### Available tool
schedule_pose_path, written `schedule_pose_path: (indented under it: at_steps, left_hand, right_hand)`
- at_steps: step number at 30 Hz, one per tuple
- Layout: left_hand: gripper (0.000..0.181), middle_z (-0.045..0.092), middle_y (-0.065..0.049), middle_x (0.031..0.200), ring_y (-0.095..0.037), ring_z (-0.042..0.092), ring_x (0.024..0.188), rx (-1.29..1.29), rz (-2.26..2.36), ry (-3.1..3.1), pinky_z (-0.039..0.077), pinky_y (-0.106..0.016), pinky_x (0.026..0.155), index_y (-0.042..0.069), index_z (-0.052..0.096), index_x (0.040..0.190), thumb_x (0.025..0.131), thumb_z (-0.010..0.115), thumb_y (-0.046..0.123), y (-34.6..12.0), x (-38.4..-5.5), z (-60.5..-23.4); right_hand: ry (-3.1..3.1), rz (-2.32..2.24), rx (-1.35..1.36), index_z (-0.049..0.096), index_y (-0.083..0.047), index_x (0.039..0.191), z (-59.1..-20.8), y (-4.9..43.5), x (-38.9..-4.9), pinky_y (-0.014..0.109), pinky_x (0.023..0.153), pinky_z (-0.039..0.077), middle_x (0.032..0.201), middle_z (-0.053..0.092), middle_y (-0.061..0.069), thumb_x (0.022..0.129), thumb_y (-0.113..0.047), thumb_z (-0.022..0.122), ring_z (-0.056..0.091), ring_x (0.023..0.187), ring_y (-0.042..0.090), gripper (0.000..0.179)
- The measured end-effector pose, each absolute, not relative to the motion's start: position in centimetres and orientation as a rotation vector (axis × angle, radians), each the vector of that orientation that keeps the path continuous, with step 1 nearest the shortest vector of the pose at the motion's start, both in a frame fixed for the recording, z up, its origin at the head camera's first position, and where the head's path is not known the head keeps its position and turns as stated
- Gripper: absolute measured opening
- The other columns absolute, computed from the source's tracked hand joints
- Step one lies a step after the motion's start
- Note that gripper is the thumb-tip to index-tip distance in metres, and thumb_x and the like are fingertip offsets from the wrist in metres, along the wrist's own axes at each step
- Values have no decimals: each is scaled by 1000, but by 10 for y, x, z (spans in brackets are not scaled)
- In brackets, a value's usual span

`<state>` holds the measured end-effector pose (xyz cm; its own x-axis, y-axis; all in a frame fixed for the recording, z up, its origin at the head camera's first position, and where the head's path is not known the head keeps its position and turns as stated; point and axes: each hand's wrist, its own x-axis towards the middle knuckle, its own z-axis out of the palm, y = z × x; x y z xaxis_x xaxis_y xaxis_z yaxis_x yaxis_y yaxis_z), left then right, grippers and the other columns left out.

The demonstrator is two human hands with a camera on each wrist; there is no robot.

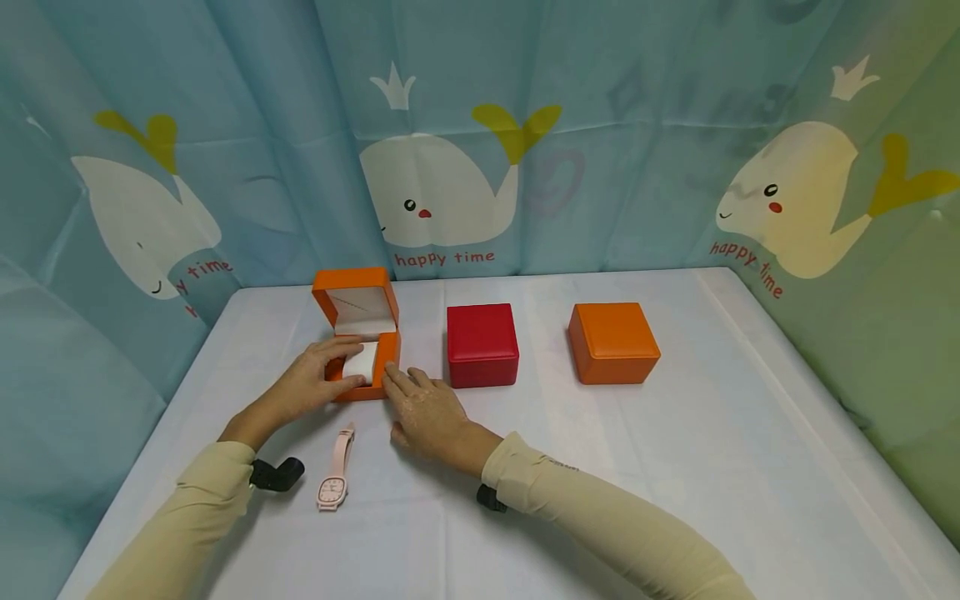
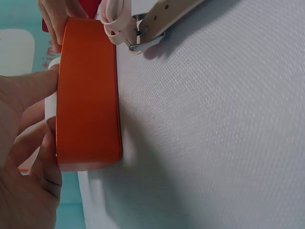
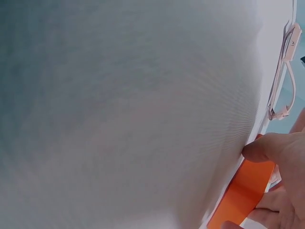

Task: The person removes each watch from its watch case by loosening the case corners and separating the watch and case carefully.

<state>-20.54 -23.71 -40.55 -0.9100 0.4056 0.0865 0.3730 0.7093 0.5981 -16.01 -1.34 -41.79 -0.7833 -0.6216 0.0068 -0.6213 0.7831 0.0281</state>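
Note:
An orange watch box (image 1: 390, 346) stands at the left with its lid (image 1: 360, 296) raised, a white cushion (image 1: 362, 363) inside. My left hand (image 1: 311, 379) reaches over its left side and pinches the cushion between thumb and fingers; in the left wrist view the cushion (image 2: 51, 107) shows just above the box's front wall (image 2: 88, 95). With fairly straight fingers, my right hand (image 1: 431, 417) rests against the box's right side. A pink wristwatch (image 1: 332, 492) lies in front of the box, its dial toward me and strap stretched away.
Right of the open box stands a closed red box (image 1: 482, 346), and farther right a closed orange box (image 1: 615, 343). A white cloth (image 1: 555, 467) covers the table. Behind it hangs a blue curtain (image 1: 600, 208) printed with whales.

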Motion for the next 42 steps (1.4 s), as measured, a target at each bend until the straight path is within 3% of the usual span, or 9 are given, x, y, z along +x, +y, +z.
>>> schedule_pose_path:
  at_steps: [12,18,25,31,34,38,42]
  left_hand:
    - [56,52,-26,143,-46,46,131,659,1009,2881,33,-64,109,-9,60,134,88,82,12,-235,-208,-404]
    - [56,46,-27,147,-48,39,136,661,962,2906,29,-65,110,-10,60,133,87,82,13,-234,-208,-403]
    - [56,50,-28,143,-48,45,130,683,960,2924,32,-64,108,-11,59,133,86,82,11,-235,-209,-404]
    - [50,45,-28,145,-49,42,132,719,857,2954,33,-66,107,-10,60,132,91,77,13,-230,-201,-394]
    - [40,52,-22,138,-44,50,126,771,821,3083,42,-63,102,-5,65,126,92,75,13,-225,-197,-387]
    - [26,65,-15,117,-36,62,106,894,884,3354,52,-55,88,-2,70,111,88,77,8,-219,-198,-378]
    - [28,67,-17,108,-38,59,99,1041,932,3551,47,-52,80,-3,69,108,85,77,10,-209,-208,-364]
  right_hand:
    - [-2939,-32,1035,37,-11,158,-418,-14,-160,38,106,44,164,31,3,96,-42,66,41,140,25,75]
    - [-2929,-43,1042,38,-11,158,-417,-14,-161,37,106,44,164,31,4,96,-43,67,42,140,25,75]
    - [-2928,-41,1048,39,-11,157,-416,-13,-161,37,107,43,164,32,3,96,-43,68,43,139,25,75]
    - [-2942,-36,1054,38,-12,158,-415,-13,-160,38,106,44,164,30,3,96,-44,67,45,138,25,76]
    - [-2944,-37,1055,38,-12,158,-415,-12,-160,38,105,45,164,30,2,96,-44,67,46,137,25,76]
    - [-2934,-30,1065,39,-11,158,-415,-11,-159,37,103,47,164,31,3,96,-43,67,48,135,25,75]
    - [-2948,-48,1063,38,-11,158,-416,-11,-160,37,104,46,164,30,3,97,-44,66,47,136,25,75]
